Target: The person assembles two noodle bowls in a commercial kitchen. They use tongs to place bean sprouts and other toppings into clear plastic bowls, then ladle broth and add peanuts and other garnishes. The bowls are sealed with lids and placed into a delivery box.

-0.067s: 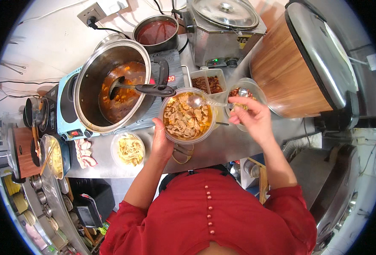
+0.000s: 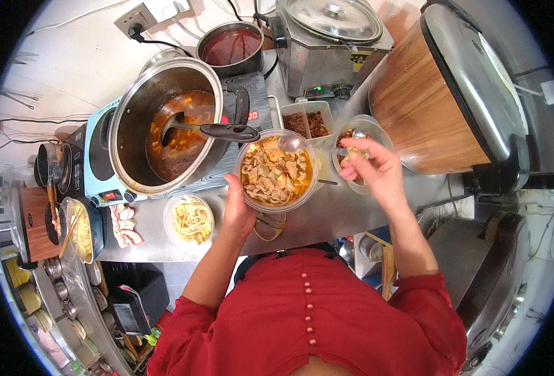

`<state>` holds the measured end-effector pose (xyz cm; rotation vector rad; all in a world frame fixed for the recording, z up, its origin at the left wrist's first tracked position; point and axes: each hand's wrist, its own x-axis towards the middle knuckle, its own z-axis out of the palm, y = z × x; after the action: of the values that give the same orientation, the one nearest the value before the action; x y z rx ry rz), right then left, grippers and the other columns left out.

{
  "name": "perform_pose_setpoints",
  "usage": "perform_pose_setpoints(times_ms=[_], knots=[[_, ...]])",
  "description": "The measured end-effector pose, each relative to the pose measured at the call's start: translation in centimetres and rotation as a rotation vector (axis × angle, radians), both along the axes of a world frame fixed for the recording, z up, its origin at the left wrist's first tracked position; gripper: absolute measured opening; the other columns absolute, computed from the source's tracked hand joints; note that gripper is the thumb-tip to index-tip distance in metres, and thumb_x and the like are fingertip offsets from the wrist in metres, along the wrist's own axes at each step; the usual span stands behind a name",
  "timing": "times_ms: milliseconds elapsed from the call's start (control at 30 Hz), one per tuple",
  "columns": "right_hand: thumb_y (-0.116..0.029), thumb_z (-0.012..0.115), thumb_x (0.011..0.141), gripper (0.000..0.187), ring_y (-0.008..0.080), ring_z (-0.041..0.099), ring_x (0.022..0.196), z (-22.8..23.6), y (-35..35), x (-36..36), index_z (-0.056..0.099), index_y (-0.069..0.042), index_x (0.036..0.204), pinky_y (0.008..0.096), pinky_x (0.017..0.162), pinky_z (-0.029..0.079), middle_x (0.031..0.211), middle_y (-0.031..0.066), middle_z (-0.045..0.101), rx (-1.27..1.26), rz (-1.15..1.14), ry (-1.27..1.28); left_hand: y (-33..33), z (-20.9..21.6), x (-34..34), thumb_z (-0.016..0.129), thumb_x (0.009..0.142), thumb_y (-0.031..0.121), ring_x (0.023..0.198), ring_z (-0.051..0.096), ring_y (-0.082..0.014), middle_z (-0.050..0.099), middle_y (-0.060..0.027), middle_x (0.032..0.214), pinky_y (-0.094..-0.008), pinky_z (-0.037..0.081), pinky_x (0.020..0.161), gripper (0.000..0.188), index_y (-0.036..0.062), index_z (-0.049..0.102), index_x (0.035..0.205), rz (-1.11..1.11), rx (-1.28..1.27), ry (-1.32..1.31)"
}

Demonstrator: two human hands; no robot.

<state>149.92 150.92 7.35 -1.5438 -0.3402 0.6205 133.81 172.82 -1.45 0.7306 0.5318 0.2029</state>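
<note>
My left hand [image 2: 239, 210] grips the near left side of a clear round plastic bowl [image 2: 310, 191], thumb up along its rim. Sliced meat [image 2: 274, 178] in reddish-orange broth fills the bowl. My right hand [image 2: 374, 169] is closed in a pinch on the handle of a metal spoon [image 2: 292, 144], whose head is over the bowl's far right rim. Something small and pale green shows at those fingertips; I cannot tell what it is. Partly behind this hand stands a clear tub [image 2: 383, 141] of reddish-brown bits with another spoon in it.
A large pot [image 2: 123, 135] of red-brown stew, with a black ladle [image 2: 227, 131], tilts on a blue cooker [image 2: 98, 175]. A tub of pale noodle-like strips [image 2: 192, 222] and raw meat slices [image 2: 124, 225] lie left. A divided condiment box [image 2: 306, 119] and wood-patterned cooker [image 2: 427, 100] stand beyond.
My right hand and the spoon have shifted slightly to the right and away from me. The spoon's head has moved toward the bowl's far right rim. My left hand stays on the bowl.
</note>
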Motion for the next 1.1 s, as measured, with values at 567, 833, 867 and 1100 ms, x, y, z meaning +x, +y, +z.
perform_pose_setpoints(times_ms=[567, 833, 867, 1100], knots=[[-0.001, 0.061, 0.081, 0.035, 0.0378, 0.067, 0.085, -7.9, 5.9, 5.2, 0.066, -0.010, 0.115, 0.0465, 0.075, 0.057, 0.105, 0.0159, 0.068, -0.555, 0.151, -1.038, 2.0, -1.1, -5.2, 0.027, 0.093, 0.072, 0.141, 0.033, -0.0270, 0.033, -0.0092, 0.155, -0.0429, 0.026, 0.117, 0.088, 0.0068, 0.026, 0.152, 0.173, 0.059, 0.125], [-0.006, 0.059, 0.084, 0.023, 0.0316, 0.068, 0.076, -7.2, 5.4, 6.0, 0.071, -0.004, 0.104, 0.0407, 0.072, 0.054, 0.090, 0.0186, 0.070, -0.515, 0.068, -0.656, 2.1, -1.1, -5.5, 0.031, 0.093, 0.070, 0.139, 0.037, -0.0257, 0.037, -0.0102, 0.152, -0.0408, 0.029, 0.116, 0.087, 0.0051, 0.028, 0.150, 0.197, 0.041, 0.058], [-0.007, 0.059, 0.086, 0.022, 0.0259, 0.070, 0.072, -7.0, 5.2, 6.3, 0.071, -0.004, 0.105, 0.0374, 0.069, 0.054, 0.085, 0.0178, 0.070, -0.554, 0.089, -0.564, 2.1, -1.1, -5.4, 0.031, 0.093, 0.070, 0.139, 0.037, -0.0256, 0.037, -0.0102, 0.152, -0.0408, 0.029, 0.116, 0.087, 0.0049, 0.028, 0.150, 0.202, 0.046, 0.078], [-0.007, 0.056, 0.093, 0.023, 0.0102, 0.064, 0.060, -6.7, 4.4, 8.1, 0.068, 0.000, 0.112, 0.0215, 0.056, 0.052, 0.076, 0.0055, 0.067, -0.331, 0.033, -0.036, 2.0, -1.2, -4.3, 0.032, 0.093, 0.069, 0.139, 0.037, -0.0252, 0.037, -0.0102, 0.152, -0.0408, 0.029, 0.116, 0.086, 0.0042, 0.028, 0.150, 0.191, 0.008, 0.093]])
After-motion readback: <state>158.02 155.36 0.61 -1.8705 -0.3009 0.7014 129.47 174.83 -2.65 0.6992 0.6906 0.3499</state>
